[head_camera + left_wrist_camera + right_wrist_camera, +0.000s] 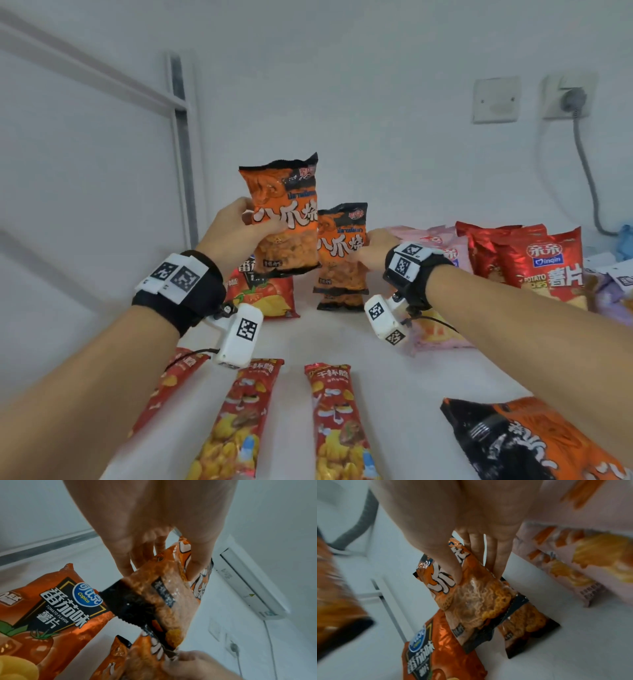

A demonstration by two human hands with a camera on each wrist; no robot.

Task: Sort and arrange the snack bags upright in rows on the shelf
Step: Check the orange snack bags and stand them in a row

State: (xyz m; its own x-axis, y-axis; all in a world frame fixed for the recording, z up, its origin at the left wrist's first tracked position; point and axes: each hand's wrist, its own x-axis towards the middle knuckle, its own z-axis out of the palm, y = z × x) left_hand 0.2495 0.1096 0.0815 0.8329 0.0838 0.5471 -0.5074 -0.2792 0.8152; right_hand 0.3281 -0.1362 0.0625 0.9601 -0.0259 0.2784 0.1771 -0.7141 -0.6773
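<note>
Upright, top edges up, two orange bags: left hand (236, 229) grips the raised one (284, 219), right hand (375, 250) the standing one (340, 260).

On the shelf (342, 346), 3 long packs (337, 421) lie before 1 standing tomato bag (265, 294), seemingly upright.

Black wristbands (178, 301), white tagged cameras (239, 334)
</note>
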